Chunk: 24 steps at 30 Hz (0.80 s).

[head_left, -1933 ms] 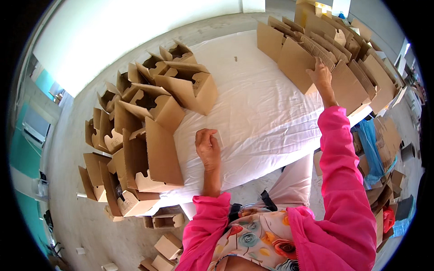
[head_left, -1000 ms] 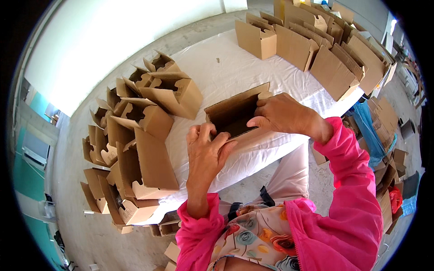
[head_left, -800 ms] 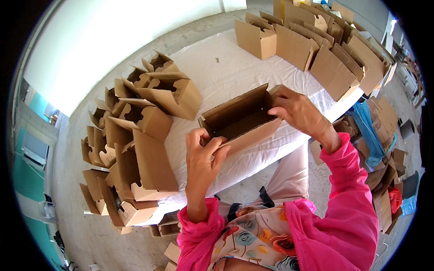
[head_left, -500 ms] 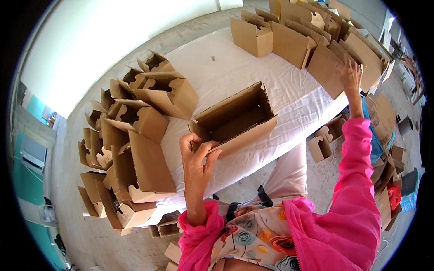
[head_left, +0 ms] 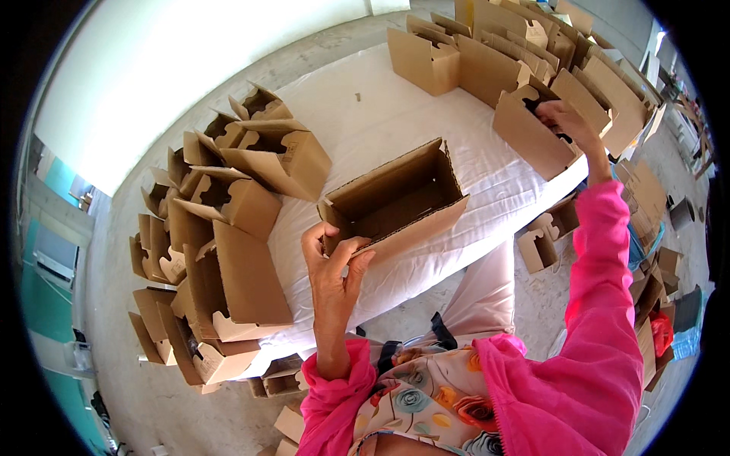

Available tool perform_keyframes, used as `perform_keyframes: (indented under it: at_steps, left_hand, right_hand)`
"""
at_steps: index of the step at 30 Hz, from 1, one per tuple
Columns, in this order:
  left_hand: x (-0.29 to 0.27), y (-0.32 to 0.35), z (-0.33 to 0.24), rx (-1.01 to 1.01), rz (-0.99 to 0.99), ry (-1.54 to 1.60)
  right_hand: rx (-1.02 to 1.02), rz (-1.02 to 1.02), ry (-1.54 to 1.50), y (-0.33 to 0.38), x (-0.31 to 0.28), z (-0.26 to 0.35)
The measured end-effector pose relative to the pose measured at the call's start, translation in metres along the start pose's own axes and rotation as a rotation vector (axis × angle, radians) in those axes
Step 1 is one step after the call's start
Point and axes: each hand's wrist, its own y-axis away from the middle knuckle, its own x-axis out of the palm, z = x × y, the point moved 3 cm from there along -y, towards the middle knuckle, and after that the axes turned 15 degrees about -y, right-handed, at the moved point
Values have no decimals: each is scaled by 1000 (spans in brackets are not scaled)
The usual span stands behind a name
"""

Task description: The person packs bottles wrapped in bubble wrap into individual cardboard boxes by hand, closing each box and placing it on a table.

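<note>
An open-topped cardboard box (head_left: 414, 220) stands on the white-covered table in front of me. My left hand (head_left: 337, 262) is closed on its near left end, fingers over the rim and thumb along the outer wall. Farther right, my right hand (head_left: 566, 121) is at a second cardboard box (head_left: 532, 140) with a taller front flap, beside the right-hand group of boxes. Its fingers dip into that box's dark opening, so the fingertips are partly hidden. Both boxes rest on the table.
Several open boxes (head_left: 255, 281) crowd the table's left side, and more boxes (head_left: 487, 68) stand packed at the far right. The white cloth (head_left: 365, 102) covers the table. Boxes (head_left: 537, 249) lie on the floor at right, near a grey bin (head_left: 682, 213).
The right-hand box has come slightly left and toward me, away from the group, with its opening now showing. My right hand has moved left into it. My left hand stays on its box.
</note>
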Motion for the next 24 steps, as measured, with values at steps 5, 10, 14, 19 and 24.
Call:
perform_keyframes:
  at_steps: [5,10,14,19,24]
  left_hand:
    - [5,0,-2,0,0,25]
    - [8,2,3,25,-18,-8]
    - [10,1,2,49,-34,-8]
    - [13,-2,5,64,-28,12]
    - [8,-3,1,79,-49,-19]
  right_hand:
    - [-239,16,608,-63,25,-20]
    - [-326,-145,704,-42,61,-36]
    - [-422,-223,656,-38,70,-45]
    - [-224,-233,664,-44,71,-36]
    - [-66,64,578,-35,56,31]
